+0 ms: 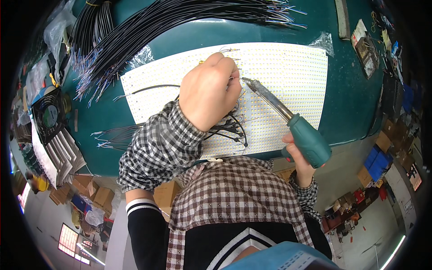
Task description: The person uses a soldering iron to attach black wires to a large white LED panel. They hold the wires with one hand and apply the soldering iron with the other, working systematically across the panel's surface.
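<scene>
Soldering over a white rectangular panel of tiny yellow LED dots [288,81] on a dark green workbench [355,103].

Left hand [209,92] clenched into a fist above the panel's middle, covering whatever sits under it; thin black wires [229,128] trailing from beneath the wrist, actual pinch hidden behind the knuckles. Right hand [299,162] mostly hidden behind the teal-handled soldering iron with a metal barrel [288,121], wrapped around the handle low right of the panel; tip reaching up-left, just beside the left fingers, contact point too small to make out. Long bundle of black wires with stripped ends [180,22] across the bench top. Clear plastic bag [324,42] at the panel's upper right corner. Small white-and-red box [358,31] near the far right edge, print illegible. Black square fan [48,114] at left.
</scene>
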A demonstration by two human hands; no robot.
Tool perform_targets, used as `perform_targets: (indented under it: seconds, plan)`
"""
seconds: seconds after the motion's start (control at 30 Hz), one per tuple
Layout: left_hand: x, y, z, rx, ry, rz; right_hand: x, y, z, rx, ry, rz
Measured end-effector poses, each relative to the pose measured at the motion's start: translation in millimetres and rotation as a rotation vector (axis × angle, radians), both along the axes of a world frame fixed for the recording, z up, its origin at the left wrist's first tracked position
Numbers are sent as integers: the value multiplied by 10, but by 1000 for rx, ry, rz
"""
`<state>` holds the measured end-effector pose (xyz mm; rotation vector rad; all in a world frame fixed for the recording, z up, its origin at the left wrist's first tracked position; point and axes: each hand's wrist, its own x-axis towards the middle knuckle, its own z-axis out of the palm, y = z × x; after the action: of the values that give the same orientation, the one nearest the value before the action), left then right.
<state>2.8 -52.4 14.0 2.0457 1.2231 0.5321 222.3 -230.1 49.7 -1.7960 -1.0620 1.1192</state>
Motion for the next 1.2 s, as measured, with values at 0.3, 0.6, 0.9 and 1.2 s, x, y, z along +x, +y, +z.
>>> perform_targets:
  seconds: [0.3,0.6,0.9,1.2]
  plan:
    - [11,1,-3,-4,1,10,-7,-57,18,-136,69,-82]
    - [16,4,0,-7,-3,10,-29,-30,25,54,108,-50]
    - [-4,-52,66,102,17,-23,8,-40,18,36,97,-81]
    - [-228,-380,261,-171,66,-6,-40,53,9,149,201,-115]
